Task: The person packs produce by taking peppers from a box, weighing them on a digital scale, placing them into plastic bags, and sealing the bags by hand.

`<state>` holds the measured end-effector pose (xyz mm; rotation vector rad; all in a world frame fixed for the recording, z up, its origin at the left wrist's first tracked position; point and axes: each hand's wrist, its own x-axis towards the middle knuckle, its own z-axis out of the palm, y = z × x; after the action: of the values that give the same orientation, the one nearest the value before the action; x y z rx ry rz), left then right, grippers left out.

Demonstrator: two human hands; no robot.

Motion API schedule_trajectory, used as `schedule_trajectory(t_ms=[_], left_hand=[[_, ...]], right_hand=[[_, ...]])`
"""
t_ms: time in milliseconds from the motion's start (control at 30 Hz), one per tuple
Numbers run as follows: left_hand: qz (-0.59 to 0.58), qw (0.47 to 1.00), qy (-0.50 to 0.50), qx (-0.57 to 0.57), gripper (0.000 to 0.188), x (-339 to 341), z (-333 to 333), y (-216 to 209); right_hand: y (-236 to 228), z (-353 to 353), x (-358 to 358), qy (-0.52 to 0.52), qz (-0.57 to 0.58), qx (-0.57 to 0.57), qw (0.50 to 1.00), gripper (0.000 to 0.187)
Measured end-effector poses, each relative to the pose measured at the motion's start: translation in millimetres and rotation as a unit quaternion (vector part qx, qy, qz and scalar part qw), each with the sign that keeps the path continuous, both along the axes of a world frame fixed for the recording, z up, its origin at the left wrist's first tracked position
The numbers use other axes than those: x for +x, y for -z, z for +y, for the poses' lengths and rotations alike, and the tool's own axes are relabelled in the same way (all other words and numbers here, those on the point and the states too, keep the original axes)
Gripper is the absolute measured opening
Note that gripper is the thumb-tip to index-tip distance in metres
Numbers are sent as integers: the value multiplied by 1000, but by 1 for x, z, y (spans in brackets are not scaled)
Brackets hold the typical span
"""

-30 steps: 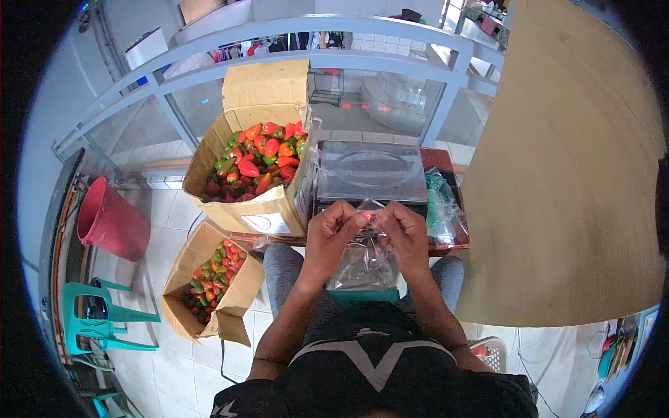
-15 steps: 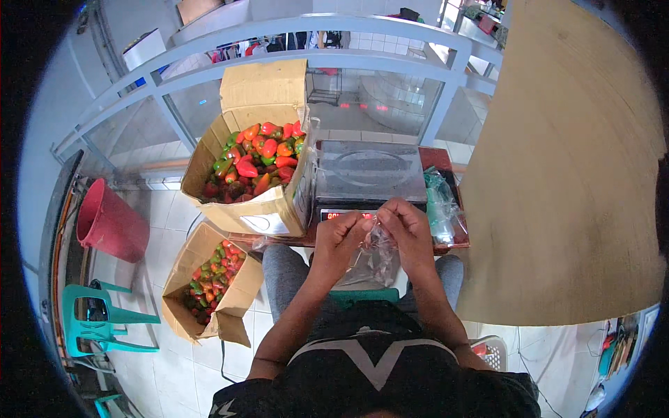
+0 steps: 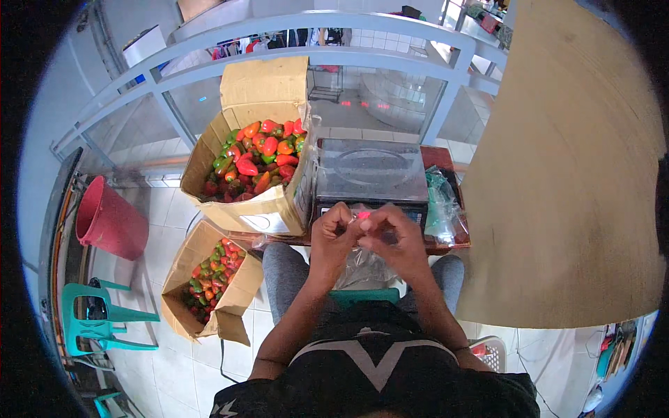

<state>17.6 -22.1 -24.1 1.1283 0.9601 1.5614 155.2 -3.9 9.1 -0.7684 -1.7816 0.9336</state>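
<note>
A clear plastic bag hangs between my two hands, over my lap and in front of the weighing scale. My left hand pinches its upper edge between thumb and fingers. Close beside it, my right hand is curled with its fingertips pressed together at the same edge; motion blurs it slightly. The scale's flat metal plate bears nothing, and my hands partly cover its red display. Left of the scale stands a large open cardboard box full of red, orange and green peppers.
On the floor at left, a smaller cardboard box holds more peppers. Beyond it are a red bin and a green plastic chair. Plastic bags lie right of the scale. A tall brown board fills the right; a railing runs behind.
My right hand has shifted slightly left and down, its fingers curling more at the bag's edge. My left hand has moved a little left and up. The boxes and scale stay put.
</note>
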Motion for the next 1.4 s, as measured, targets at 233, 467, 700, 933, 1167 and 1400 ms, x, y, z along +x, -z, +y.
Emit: schedule_trajectory(t_ms=[233, 467, 700, 933, 1167, 1400], left_hand=[[-93, 993, 58, -44, 18, 1, -6, -23], [-9, 998, 63, -3, 19, -4, -7, -17], [-176, 982, 62, -14, 20, 1, -8, -7], [-130, 988, 84, 21, 22, -1, -6, -6], [-244, 959, 138, 37, 20, 0, -2, 10], [-183, 978, 103, 1, 20, -1, 1, -4]], right_hand=[[5, 6, 3, -9, -1, -46, 999, 13], [3, 0, 2, -35, 7, -23, 999, 11], [3, -3, 5, -32, 137, -135, 981, 10], [7, -2, -1, -57, 80, -116, 988, 16], [8, -3, 0, -31, 165, -133, 977, 13], [15, 4, 11, -15, 196, -212, 957, 13]])
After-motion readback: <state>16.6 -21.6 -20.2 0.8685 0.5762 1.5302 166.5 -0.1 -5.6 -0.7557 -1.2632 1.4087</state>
